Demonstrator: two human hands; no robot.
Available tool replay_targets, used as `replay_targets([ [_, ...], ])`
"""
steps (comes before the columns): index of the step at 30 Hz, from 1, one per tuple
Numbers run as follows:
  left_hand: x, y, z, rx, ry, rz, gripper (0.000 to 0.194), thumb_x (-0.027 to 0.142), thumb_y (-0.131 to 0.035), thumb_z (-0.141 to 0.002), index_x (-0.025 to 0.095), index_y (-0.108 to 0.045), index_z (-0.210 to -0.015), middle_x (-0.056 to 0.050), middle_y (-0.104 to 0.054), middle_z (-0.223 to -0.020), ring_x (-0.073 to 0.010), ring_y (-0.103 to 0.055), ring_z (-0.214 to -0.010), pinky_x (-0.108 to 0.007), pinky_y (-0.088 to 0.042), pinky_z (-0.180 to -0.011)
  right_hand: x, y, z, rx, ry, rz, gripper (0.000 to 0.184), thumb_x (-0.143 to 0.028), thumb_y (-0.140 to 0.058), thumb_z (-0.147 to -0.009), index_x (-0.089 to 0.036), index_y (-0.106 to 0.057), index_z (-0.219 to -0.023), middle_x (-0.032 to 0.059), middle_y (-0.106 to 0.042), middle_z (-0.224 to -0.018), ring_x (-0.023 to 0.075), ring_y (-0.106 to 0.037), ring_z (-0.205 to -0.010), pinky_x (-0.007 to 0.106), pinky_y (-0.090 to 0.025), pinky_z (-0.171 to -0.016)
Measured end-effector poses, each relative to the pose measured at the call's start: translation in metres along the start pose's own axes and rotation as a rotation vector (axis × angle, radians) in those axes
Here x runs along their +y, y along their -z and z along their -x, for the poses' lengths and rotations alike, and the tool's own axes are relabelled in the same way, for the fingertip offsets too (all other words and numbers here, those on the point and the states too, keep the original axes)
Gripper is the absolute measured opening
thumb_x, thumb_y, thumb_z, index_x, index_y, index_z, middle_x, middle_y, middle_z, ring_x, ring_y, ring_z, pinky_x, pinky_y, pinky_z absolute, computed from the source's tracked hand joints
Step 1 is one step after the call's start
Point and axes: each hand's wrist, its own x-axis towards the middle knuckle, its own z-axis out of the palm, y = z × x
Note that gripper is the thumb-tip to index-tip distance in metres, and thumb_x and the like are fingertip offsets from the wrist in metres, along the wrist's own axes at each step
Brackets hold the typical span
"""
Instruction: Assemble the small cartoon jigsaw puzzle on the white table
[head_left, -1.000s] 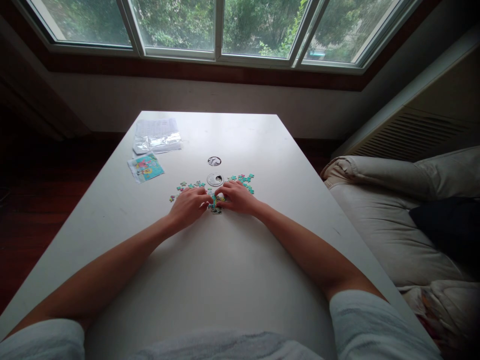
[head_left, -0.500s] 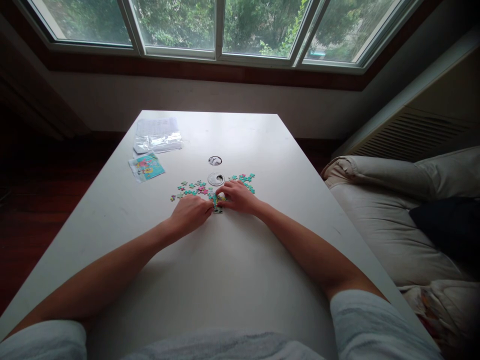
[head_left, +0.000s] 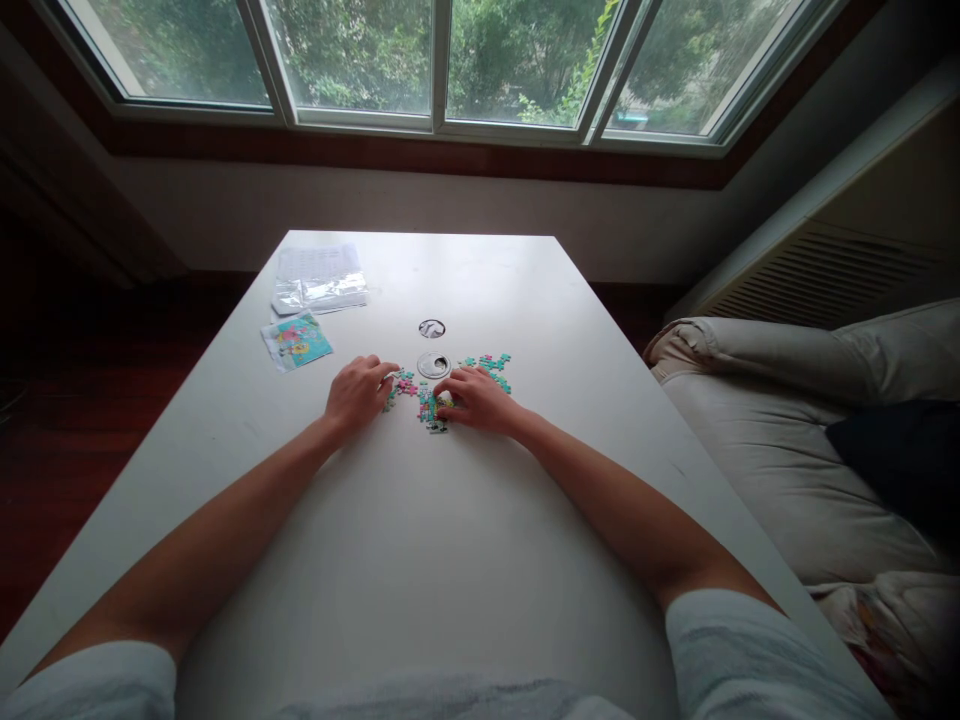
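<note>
My left hand [head_left: 358, 393] hovers at the left side of the loose jigsaw pieces [head_left: 406, 384], its fingers stretched toward them and slightly apart. Part of that scatter is hidden under it. A small joined patch of jigsaw puzzle [head_left: 430, 408], green and yellow, lies in front of me. Curled over its right side, my right hand [head_left: 484, 400] grips the patch's edge between thumb and fingers; the fingertips partly hide it. More green pieces [head_left: 496, 365] are spread just beyond my right hand.
Two round items, one a silvery disc [head_left: 433, 365] and one darker-rimmed [head_left: 432, 328], lie beyond the pieces. A colourful picture card [head_left: 297, 341] and a clear plastic bag with papers [head_left: 320, 278] sit at the white table's [head_left: 420, 560] far left. A couch [head_left: 742, 440] stands to the right.
My left hand has left the joined patch and moved left and away from me to the loose pieces, its fingers opening. My right hand has stayed at the patch.
</note>
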Motion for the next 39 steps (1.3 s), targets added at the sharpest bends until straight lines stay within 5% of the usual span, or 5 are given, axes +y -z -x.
replay_targets([
  [8, -0.0102, -0.0051, -0.0033, 0.007, 0.001, 0.015, 0.031, 0.033, -0.048, -0.098, 0.026, -0.076, -0.109, -0.009, -0.067, -0.101, -0.0269, -0.057, -0.099, -0.041, -0.042, -0.089, 0.0002, -0.0008, 0.0002, 0.005, -0.003, 0.002, 0.028, -0.047, -0.07, -0.09, -0.026, -0.07, -0.109, 0.0041, -0.065, -0.093, 0.0222, -0.055, -0.093, 0.033, -0.032, -0.088],
  [17, -0.0097, -0.0082, -0.003, 0.02, -0.003, 0.037, 0.034, 0.036, -0.049, -0.098, 0.025, -0.071, -0.122, -0.011, -0.065, -0.103, -0.0277, -0.056, -0.101, -0.041, -0.042, -0.09, -0.0013, 0.0007, 0.0001, 0.002, -0.001, 0.004, 0.028, -0.048, -0.069, -0.091, -0.025, -0.069, -0.108, 0.0047, -0.065, -0.094, 0.0224, -0.055, -0.094, 0.033, -0.032, -0.089],
  [39, -0.0036, -0.0016, -0.0022, 0.015, -0.015, 0.097, 0.016, 0.025, -0.054, -0.093, 0.024, -0.069, -0.098, -0.008, -0.068, -0.099, -0.0266, -0.059, -0.099, -0.041, -0.043, -0.089, -0.0003, -0.0009, 0.0003, 0.006, -0.008, 0.01, 0.028, -0.047, -0.07, -0.09, -0.026, -0.07, -0.108, 0.0049, -0.066, -0.097, 0.0226, -0.055, -0.095, 0.034, -0.032, -0.089],
])
